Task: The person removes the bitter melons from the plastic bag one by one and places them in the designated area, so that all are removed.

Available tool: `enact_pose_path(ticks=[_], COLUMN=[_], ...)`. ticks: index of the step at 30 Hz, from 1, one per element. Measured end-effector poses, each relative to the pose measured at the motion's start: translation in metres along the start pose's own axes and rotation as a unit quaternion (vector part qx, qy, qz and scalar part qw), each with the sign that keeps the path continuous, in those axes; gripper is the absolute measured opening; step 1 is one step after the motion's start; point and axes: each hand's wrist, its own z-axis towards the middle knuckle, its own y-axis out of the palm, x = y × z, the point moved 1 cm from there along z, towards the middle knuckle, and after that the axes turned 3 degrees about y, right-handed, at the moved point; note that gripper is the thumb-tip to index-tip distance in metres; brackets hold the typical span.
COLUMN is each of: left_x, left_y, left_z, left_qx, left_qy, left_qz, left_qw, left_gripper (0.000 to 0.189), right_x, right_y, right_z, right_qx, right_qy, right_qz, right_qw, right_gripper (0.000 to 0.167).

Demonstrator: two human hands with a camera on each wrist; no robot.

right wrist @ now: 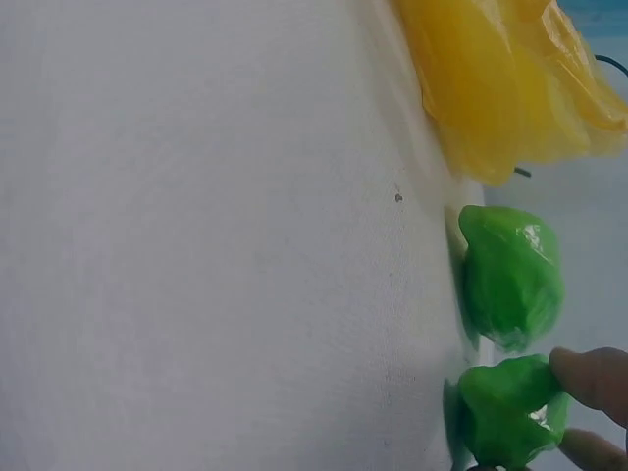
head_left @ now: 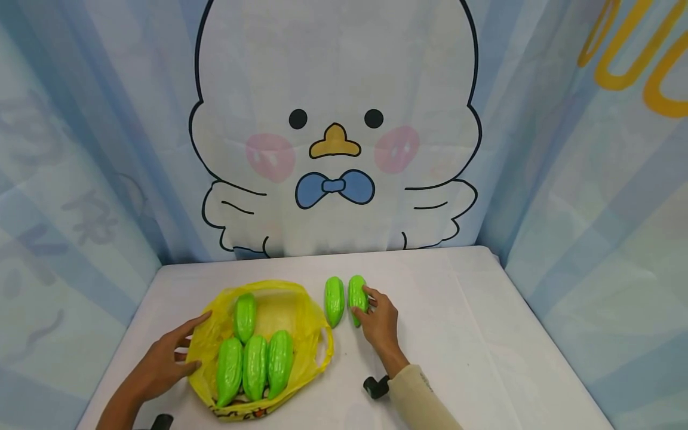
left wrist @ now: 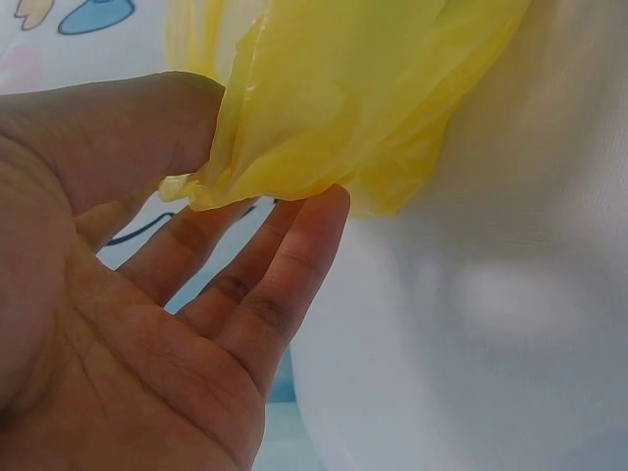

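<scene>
My right hand (head_left: 381, 325) pinches a glossy green bitter melon (head_left: 355, 292) between thumb and fingers at the back of the table. Beside it on the left lies a second bitter melon (head_left: 334, 301), parallel and a small gap away; both also show in the right wrist view. A yellow plastic bag (head_left: 279, 313) lies spread wide, mouth up, with several bitter melons (head_left: 255, 367) inside, three side by side and one behind them. At the bag's left side, my left hand (head_left: 161, 361) touches its outer wall with thumb and fingers spread; the left wrist view shows fairly straight fingers against the plastic.
A white cloth covers the table (head_left: 484, 340). Behind it hangs a curtain (head_left: 333, 227) with a cartoon bird, and pale blue curtains stand on both sides. The bag's handle loop (head_left: 325, 346) reaches right, near the free bitter melon. A dark wrist camera (head_left: 376, 387) sits by the right sleeve.
</scene>
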Motion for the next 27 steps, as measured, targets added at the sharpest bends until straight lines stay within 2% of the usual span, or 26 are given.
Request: enact_pose_path(ticks=[9,15,21,27], left_x=[0.001,0.002,0.005,0.004], left_y=[0.0,0.001,0.001,0.0], left_z=[0.0,-0.001,0.0,-0.003], left_qx=[0.0,0.002,-0.001,0.002], left_qy=[0.001,0.0,-0.006,0.009], left_qz=[0.0,0.003,0.002,-0.004], left_qw=[1.0,1.0,1.0,0.9999], left_gripper=[0.099,0.099,0.099,0.098], right_x=[-0.001,-0.008,-0.022,-0.043], right_y=[-0.002,-0.004,-0.004,0.003], right_z=[-0.001,-0.002,-0.005,-0.013], right_qx=[-0.004,0.012,0.035,0.02], right_qy=[-0.001,-0.013,-0.039,-0.066], right_qz=[0.001,-0.004,0.001,0.041], right_qw=[1.0,0.9998,0.9987,0.9968], right_gripper=[0.06,0.06,0.059,0.06])
